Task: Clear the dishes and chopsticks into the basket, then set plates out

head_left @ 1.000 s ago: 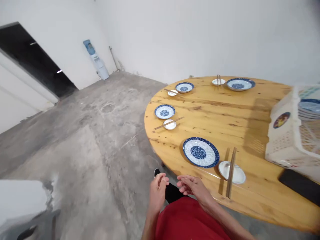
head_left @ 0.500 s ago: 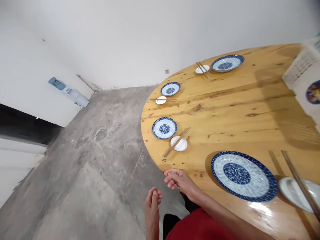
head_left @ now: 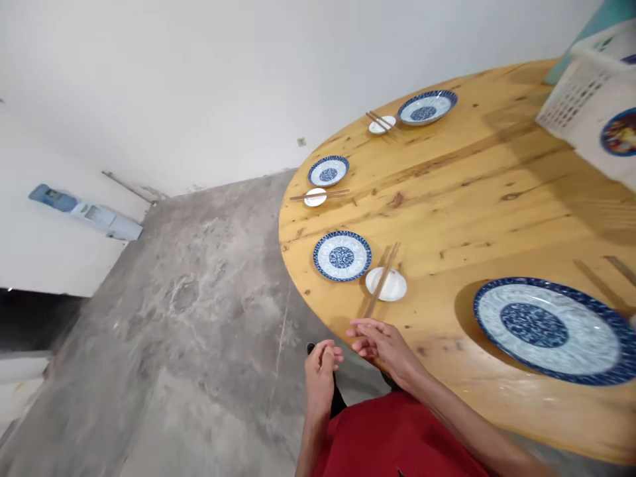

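Note:
My left hand (head_left: 322, 368) hangs over the floor just off the table edge, its fingers loosely bent and nothing held. Beside it, my right hand (head_left: 381, 346) is at the rim of the round wooden table (head_left: 447, 218), also empty with relaxed, partly spread fingers. Just beyond the right hand, a pair of chopsticks (head_left: 385, 275) rests across a small white dish (head_left: 394, 285). A blue-and-white plate (head_left: 342, 256) lies left of that dish. Off to the right, nearer me, is a larger-looking blue-and-white plate (head_left: 534, 326).
Farther round the table are two more patterned plates, a small dish (head_left: 315, 201) with chopsticks and another dish (head_left: 381, 128) with chopsticks. A white basket (head_left: 571, 93) stands at right. A water dispenser (head_left: 106, 220) is by the wall, across the concrete floor (head_left: 199, 344).
The view has shifted along the table, bringing the nearest chopsticks and small dish closer to my right hand. Both hands stay empty, with their fingers loosening slightly.

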`<move>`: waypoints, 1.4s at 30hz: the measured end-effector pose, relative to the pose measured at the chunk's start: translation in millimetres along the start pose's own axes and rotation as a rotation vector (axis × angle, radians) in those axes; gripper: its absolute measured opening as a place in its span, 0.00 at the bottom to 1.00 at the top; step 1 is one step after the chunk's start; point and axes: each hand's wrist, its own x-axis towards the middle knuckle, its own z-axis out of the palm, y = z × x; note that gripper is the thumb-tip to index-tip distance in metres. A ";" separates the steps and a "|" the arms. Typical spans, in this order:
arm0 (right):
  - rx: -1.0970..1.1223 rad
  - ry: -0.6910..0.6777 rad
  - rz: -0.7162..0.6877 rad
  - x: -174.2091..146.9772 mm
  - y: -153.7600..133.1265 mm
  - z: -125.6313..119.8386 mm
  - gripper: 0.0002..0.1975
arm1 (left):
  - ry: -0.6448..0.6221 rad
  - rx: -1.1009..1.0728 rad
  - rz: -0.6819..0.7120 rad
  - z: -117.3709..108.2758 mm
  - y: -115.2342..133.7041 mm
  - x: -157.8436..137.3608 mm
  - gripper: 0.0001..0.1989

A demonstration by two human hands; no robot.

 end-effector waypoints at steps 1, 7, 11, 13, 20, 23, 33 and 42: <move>0.029 0.036 -0.011 8.7 7.5 13.7 0.13 | 0.009 -0.010 0.002 -17.6 -3.2 10.5 0.33; 0.228 0.308 -0.140 79.5 32.3 82.6 0.05 | 0.064 -0.053 0.036 -141.6 -8.2 68.6 0.36; 0.282 0.472 -0.259 122.9 31.4 99.0 0.05 | 0.084 -0.044 0.053 -206.0 -1.8 99.4 0.36; 0.291 0.534 -0.286 139.0 26.7 102.7 0.05 | 0.076 -0.037 0.054 -222.1 3.5 114.4 0.35; 0.332 0.729 -0.343 168.9 6.1 109.8 0.05 | -0.124 -0.027 0.076 -212.8 29.1 173.3 0.34; 0.366 0.755 -0.346 174.5 6.6 107.8 0.05 | -0.198 -0.005 0.119 -197.8 49.7 205.5 0.31; 0.480 0.848 -0.391 189.5 10.7 107.5 0.06 | -0.537 0.263 0.282 -125.3 152.7 314.7 0.28; 0.499 0.931 -0.314 196.9 12.9 101.8 0.11 | -0.550 0.282 0.375 -84.4 227.2 385.7 0.23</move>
